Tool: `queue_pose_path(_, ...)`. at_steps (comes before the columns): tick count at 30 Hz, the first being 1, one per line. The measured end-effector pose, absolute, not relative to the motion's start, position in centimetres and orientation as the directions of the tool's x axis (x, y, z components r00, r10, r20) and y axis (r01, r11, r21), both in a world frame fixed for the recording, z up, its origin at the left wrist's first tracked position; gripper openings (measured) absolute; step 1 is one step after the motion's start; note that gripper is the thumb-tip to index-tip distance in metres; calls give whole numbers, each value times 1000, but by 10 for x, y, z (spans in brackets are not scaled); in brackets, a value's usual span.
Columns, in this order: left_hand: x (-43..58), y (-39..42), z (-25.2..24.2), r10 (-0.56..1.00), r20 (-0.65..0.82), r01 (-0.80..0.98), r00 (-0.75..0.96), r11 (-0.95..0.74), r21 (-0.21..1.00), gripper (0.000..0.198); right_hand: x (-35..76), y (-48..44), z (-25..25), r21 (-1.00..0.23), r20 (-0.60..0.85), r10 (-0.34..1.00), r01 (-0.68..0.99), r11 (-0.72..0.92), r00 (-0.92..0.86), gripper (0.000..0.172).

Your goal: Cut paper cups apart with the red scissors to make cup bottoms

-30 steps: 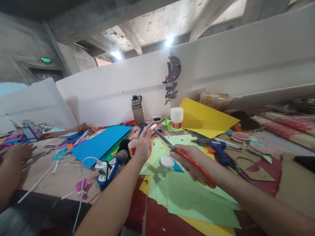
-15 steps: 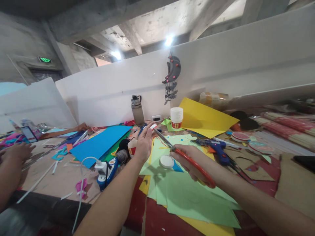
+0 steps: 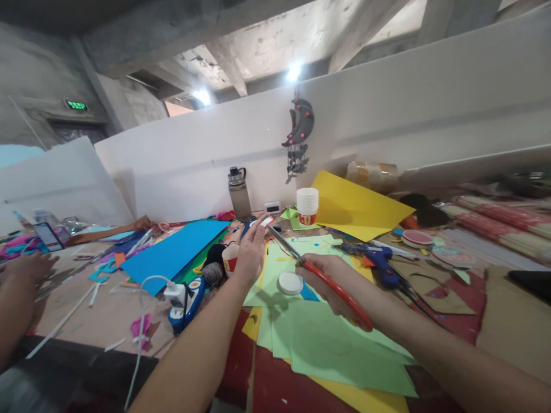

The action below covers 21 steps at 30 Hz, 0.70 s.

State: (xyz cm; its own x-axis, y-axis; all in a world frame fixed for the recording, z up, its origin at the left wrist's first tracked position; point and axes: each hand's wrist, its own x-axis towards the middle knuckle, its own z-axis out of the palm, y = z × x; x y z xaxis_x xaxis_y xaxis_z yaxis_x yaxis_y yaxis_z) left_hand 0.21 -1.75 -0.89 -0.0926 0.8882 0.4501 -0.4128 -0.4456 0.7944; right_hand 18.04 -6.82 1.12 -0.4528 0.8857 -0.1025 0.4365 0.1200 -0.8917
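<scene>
My left hand (image 3: 252,252) is closed on a small white-and-red piece of paper cup (image 3: 267,221), pinched at the fingertips. My right hand (image 3: 323,275) grips scissors (image 3: 344,293) with red handles, their blades pointing away toward the held piece. The blade tips are at or right beside that piece; whether they touch it I cannot tell. Below the blades, a white round disc (image 3: 290,283) lies on light green paper (image 3: 344,344). A red-and-white paper cup (image 3: 230,258) stands just left of my left wrist, partly hidden.
Stacked paper cups (image 3: 307,205) stand at the back near yellow card (image 3: 357,209) and a water bottle (image 3: 239,195). A blue glue gun (image 3: 386,267) lies right. Blue card (image 3: 176,252) and a power strip (image 3: 185,310) are left. Another person's hand (image 3: 26,275) rests at far left.
The view has shifted very slightly. My hands, the scissors and the held piece stay nearly in place.
</scene>
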Motion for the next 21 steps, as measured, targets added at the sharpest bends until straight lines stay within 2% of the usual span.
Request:
queue_pose_path(4,0,-18,-9,895,435,-368,-101,-440,819,37,182,-64,7,-874,-67,887,456,169,-457,19)
queue_pose_path(8,-3,-16,-9,895,421,-304,-148,-446,842,37,187,-57,-2,-823,85,876,463,331,-474,26)
queue_pose_path(12,-7,-14,-8,873,430,-274,-229,-482,832,35,191,-55,-1,-777,163,856,472,418,-490,32)
queue_pose_path(15,-11,-12,-6,870,385,-286,-307,-470,835,35,194,-51,1,-722,204,840,501,476,-503,32)
queue_pose_path(19,-16,-9,-7,879,251,-261,-405,-374,890,38,198,-40,-2,-631,287,876,611,478,-388,30)
queue_pose_path(21,-16,-10,-8,897,223,-217,-382,-321,922,42,198,-36,-5,-697,314,899,570,436,-304,35)
